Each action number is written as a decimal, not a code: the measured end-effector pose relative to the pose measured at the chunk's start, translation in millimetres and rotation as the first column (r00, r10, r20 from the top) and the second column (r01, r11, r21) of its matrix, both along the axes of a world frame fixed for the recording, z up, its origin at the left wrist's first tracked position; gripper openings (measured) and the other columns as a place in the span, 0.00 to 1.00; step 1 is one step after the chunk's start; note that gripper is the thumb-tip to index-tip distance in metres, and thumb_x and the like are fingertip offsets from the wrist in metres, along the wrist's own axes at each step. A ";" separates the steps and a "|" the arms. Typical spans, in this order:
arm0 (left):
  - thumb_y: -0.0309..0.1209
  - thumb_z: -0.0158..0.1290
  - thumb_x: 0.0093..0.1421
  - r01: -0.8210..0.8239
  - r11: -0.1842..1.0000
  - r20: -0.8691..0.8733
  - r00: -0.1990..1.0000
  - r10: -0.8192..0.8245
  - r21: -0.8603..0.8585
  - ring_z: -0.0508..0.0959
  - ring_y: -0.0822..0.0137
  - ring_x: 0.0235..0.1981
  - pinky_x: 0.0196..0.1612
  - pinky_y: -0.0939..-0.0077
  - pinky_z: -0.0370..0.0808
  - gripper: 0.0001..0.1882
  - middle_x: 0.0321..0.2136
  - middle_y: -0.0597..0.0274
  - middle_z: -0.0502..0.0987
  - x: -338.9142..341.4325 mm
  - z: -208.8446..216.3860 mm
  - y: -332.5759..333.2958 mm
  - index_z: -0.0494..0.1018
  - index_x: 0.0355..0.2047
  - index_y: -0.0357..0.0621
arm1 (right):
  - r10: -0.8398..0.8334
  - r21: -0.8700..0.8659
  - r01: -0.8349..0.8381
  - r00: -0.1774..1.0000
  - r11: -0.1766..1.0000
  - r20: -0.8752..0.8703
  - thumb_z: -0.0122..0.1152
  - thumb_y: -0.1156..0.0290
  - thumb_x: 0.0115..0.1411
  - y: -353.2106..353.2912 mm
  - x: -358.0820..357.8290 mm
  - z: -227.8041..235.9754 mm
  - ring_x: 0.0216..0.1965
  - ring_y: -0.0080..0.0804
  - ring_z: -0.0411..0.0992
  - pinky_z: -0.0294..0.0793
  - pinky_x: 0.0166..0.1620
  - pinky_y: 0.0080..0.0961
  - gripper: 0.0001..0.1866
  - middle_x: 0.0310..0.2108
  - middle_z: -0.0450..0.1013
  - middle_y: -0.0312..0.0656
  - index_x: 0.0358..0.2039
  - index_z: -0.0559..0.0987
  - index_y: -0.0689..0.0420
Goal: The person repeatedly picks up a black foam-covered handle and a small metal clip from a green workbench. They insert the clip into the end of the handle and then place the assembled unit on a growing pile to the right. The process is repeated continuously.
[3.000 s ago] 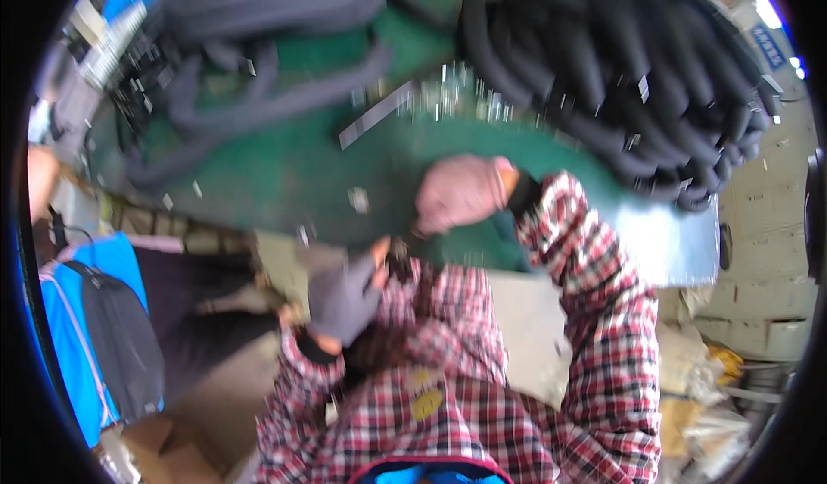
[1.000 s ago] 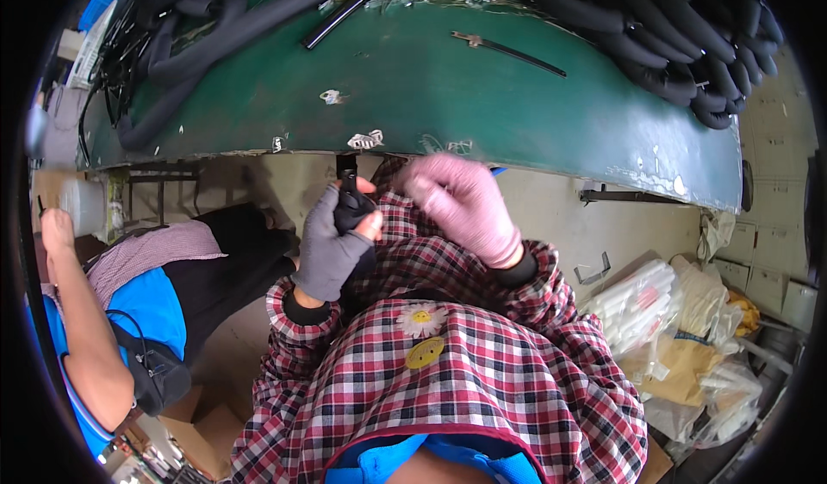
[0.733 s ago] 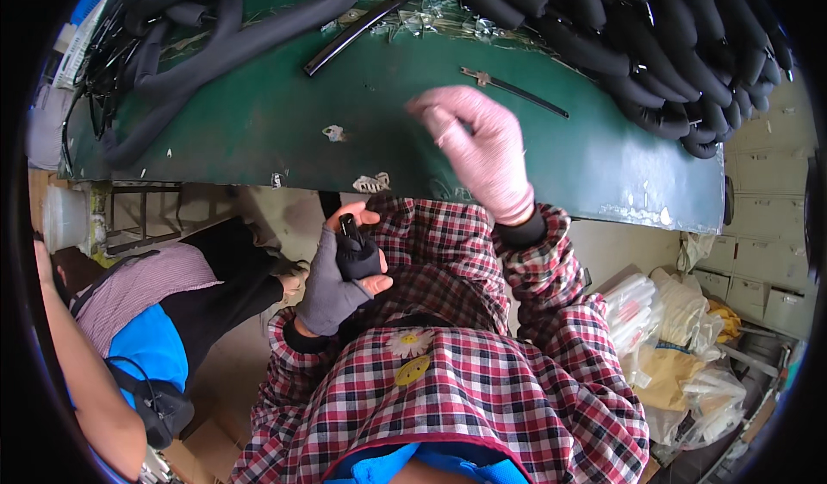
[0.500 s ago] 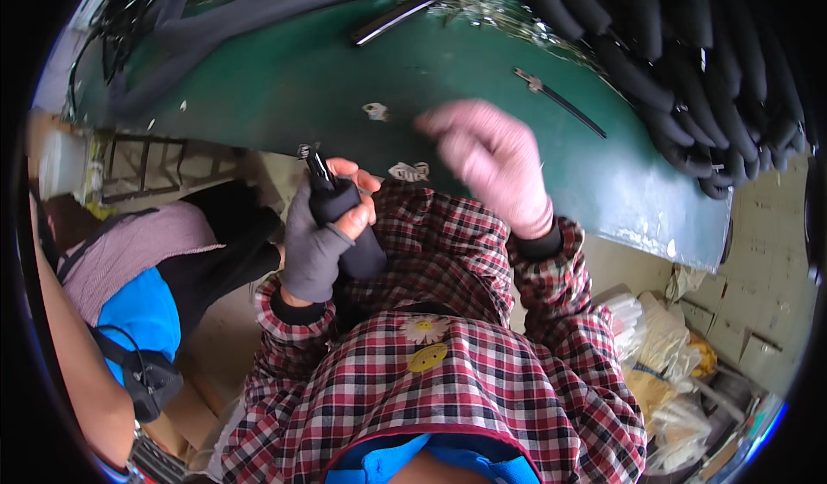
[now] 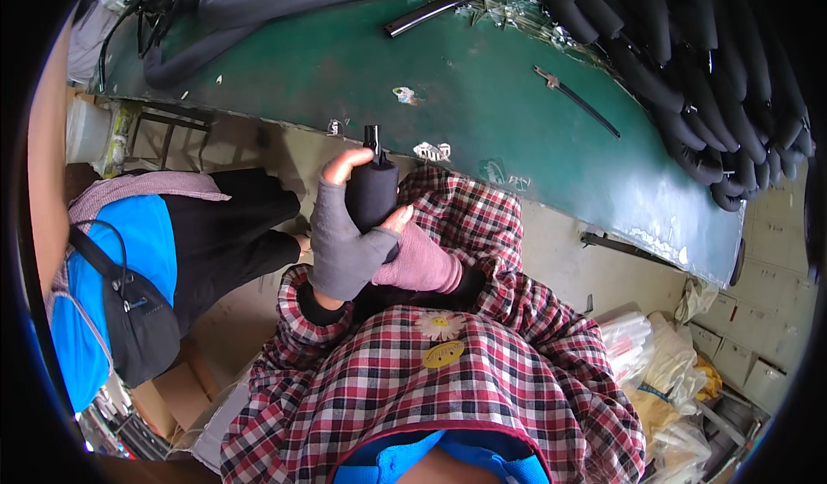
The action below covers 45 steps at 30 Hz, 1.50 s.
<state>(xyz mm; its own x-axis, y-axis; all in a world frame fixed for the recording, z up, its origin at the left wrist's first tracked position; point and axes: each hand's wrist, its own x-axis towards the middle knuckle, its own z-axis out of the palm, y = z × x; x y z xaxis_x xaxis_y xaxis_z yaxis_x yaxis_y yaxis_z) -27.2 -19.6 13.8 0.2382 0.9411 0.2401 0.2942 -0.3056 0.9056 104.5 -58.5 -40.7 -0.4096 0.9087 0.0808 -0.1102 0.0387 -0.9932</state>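
My left hand (image 5: 340, 247), in a grey fingerless glove, wraps round a black foam-covered tube (image 5: 370, 191) held upright before my lap. A shiny black bare end (image 5: 373, 143) sticks out of the foam at the top, beside my bare index finger. My right hand (image 5: 422, 262), in a pink glove, reaches in low at the tube's lower part. Its fingers are hidden behind my left hand, so their grip does not show. The tube's bottom is also out of sight.
A green table (image 5: 482, 96) lies ahead, with a thin black strip with a metal end (image 5: 577, 100) on it. Black foam tubes (image 5: 672, 70) are heaped at the right. Another person (image 5: 121, 268) is close at my left. Plastic bags (image 5: 672, 372) stand low right.
My right hand has come down from over the table edge to the tube's lower part. My left hand has turned the tube more upright. The view has shifted slightly.
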 end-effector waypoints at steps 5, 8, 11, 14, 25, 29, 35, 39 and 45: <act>0.22 0.67 0.48 -0.058 0.993 -0.042 0.997 0.063 0.105 0.77 0.59 0.43 0.48 0.66 0.75 0.28 0.45 0.55 0.73 5.2 -0.2 -9.0 0.68 0.49 0.44 | -0.059 0.006 0.059 0.998 0.998 0.020 0.72 0.66 0.52 -13.2 -1.9 -15.5 0.37 0.30 0.77 0.77 0.44 0.29 0.19 0.34 0.78 0.42 0.42 0.77 0.60; 0.24 0.69 0.48 -0.210 0.977 0.024 0.977 0.211 -0.020 0.74 0.66 0.33 0.41 0.70 0.74 0.24 0.34 0.60 0.73 9.6 -9.6 -11.5 0.67 0.41 0.44 | -0.143 -0.100 0.141 0.990 0.985 -0.004 0.72 0.66 0.52 -21.4 -5.8 -12.3 0.37 0.31 0.77 0.77 0.44 0.30 0.20 0.34 0.78 0.42 0.42 0.77 0.60; 0.25 0.69 0.49 -0.223 0.949 0.119 0.960 0.253 -0.222 0.72 0.71 0.32 0.39 0.73 0.74 0.24 0.31 0.62 0.71 8.3 -22.0 -13.0 0.67 0.41 0.45 | -0.168 -0.116 0.169 0.986 0.979 0.020 0.73 0.65 0.51 -25.2 -8.4 -11.4 0.39 0.36 0.77 0.77 0.45 0.32 0.22 0.36 0.78 0.44 0.44 0.76 0.60; 0.25 0.69 0.49 -0.169 0.935 0.094 0.974 0.208 -0.312 0.75 0.70 0.33 0.40 0.73 0.75 0.27 0.36 0.61 0.73 11.5 -11.8 -17.6 0.67 0.46 0.44 | -0.179 0.014 0.178 0.981 0.984 0.074 0.71 0.63 0.51 -22.4 -8.6 -6.7 0.40 0.44 0.77 0.76 0.46 0.35 0.23 0.38 0.77 0.46 0.45 0.76 0.60; 0.25 0.64 0.51 -0.085 0.931 -0.022 0.996 0.083 -0.354 0.78 0.66 0.37 0.43 0.69 0.77 0.34 0.40 0.58 0.76 13.8 2.0 -8.8 0.63 0.58 0.42 | -0.221 0.092 0.207 0.957 0.974 0.187 0.70 0.59 0.50 -16.9 -8.1 -16.9 0.42 0.52 0.75 0.75 0.46 0.40 0.26 0.40 0.76 0.51 0.46 0.75 0.61; 0.22 0.63 0.52 -0.007 0.909 0.168 0.982 0.084 -0.416 0.75 0.69 0.38 0.46 0.72 0.75 0.39 0.40 0.59 0.74 13.2 -4.6 -2.5 0.58 0.63 0.42 | -0.094 0.018 0.092 0.985 0.996 0.144 0.72 0.58 0.49 -7.5 6.9 1.5 0.42 0.50 0.76 0.76 0.47 0.38 0.28 0.40 0.76 0.51 0.46 0.77 0.61; 0.24 0.64 0.54 0.201 0.882 0.316 0.947 -0.064 -0.426 0.73 0.75 0.38 0.46 0.80 0.72 0.48 0.40 0.65 0.73 -9.5 5.0 6.4 0.50 0.70 0.44 | -0.490 0.045 0.488 0.869 0.872 0.070 0.67 0.69 0.53 2.6 42.8 28.8 0.51 0.39 0.74 0.73 0.55 0.33 0.23 0.49 0.75 0.47 0.50 0.78 0.59; 0.26 0.65 0.55 0.259 0.867 0.361 0.927 -0.100 -0.425 0.72 0.76 0.44 0.50 0.81 0.71 0.48 0.48 0.63 0.70 -10.9 7.2 5.5 0.50 0.71 0.41 | -0.375 -0.013 0.393 0.865 0.919 -0.334 0.70 0.65 0.56 20.1 15.1 19.5 0.55 0.36 0.71 0.68 0.60 0.32 0.25 0.51 0.73 0.44 0.52 0.77 0.62; 0.23 0.64 0.54 0.291 0.872 0.398 0.909 -0.124 -0.394 0.71 0.72 0.53 0.57 0.76 0.69 0.46 0.56 0.60 0.66 -12.7 -5.8 6.5 0.52 0.70 0.40 | -0.347 -0.143 0.316 0.851 0.938 -0.395 0.68 0.68 0.57 14.2 8.0 15.2 0.54 0.33 0.70 0.68 0.60 0.33 0.20 0.51 0.72 0.43 0.48 0.76 0.61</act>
